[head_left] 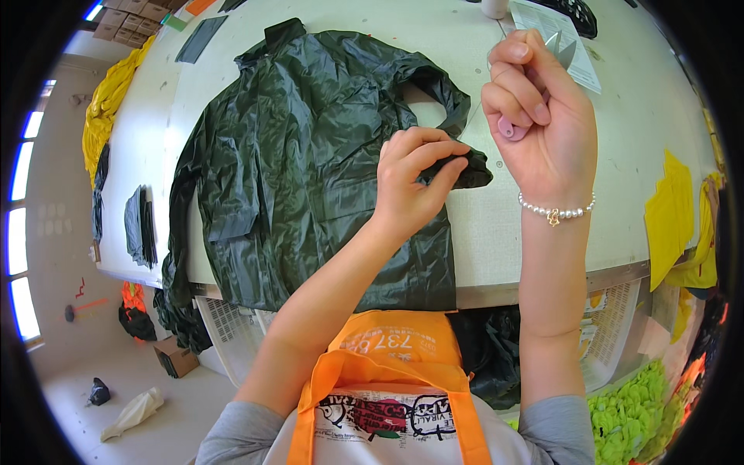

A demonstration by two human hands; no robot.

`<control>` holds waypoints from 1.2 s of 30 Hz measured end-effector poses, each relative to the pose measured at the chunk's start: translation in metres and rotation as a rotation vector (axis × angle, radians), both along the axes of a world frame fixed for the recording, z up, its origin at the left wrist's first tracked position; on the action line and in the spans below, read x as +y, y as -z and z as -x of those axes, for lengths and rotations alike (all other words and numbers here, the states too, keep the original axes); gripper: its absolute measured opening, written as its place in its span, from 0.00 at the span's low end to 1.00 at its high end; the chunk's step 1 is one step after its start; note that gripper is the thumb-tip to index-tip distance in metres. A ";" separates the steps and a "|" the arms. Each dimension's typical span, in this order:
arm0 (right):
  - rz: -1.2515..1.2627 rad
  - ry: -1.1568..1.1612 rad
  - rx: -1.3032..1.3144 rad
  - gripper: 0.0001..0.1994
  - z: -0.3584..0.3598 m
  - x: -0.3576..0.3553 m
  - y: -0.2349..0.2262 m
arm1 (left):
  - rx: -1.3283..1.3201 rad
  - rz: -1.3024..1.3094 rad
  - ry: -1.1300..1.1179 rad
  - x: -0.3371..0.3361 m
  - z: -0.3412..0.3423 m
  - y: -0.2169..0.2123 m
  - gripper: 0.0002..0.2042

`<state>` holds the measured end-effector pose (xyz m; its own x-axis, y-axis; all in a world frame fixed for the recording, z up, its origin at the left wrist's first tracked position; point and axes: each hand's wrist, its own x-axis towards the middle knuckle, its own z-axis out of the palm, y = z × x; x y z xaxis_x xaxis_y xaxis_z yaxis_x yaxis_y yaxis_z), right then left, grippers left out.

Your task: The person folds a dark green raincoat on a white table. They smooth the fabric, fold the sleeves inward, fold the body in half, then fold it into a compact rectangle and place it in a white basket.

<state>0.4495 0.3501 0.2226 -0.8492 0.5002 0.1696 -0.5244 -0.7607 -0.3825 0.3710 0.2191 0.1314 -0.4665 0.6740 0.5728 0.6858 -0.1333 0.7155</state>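
Observation:
A dark green, shiny rain jacket (302,132) lies spread on the white table, collar away from me. Its right-hand sleeve is bent back toward the body. My left hand (415,174) pinches that sleeve near its end (474,170), thumb against fingers. Raised to the right of the jacket, my right hand (539,101) is closed around a pair of small thread snips (570,53). Silvery blades stick out beyond the fingers, and a pink handle end shows below them. The rest of the snips is hidden in the hand.
A printed sheet (546,31) and a black tray-like object (575,14) lie at the far right. Yellow cloth hangs over the table's left edge (116,93) and right edge (670,217). Dark folded pieces (139,225) sit at left. White plastic baskets (232,333) stand below the table edge.

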 end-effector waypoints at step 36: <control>-1.454 0.276 -0.829 0.11 -0.020 -0.018 0.052 | -1.047 0.166 0.097 -0.011 0.027 -0.005 0.15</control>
<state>0.4698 0.3319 0.1710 -0.8596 0.4798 0.1756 0.1130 0.5138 -0.8504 0.3444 0.2085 0.1367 -0.6136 0.7675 -0.1857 -0.2904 -0.0007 0.9569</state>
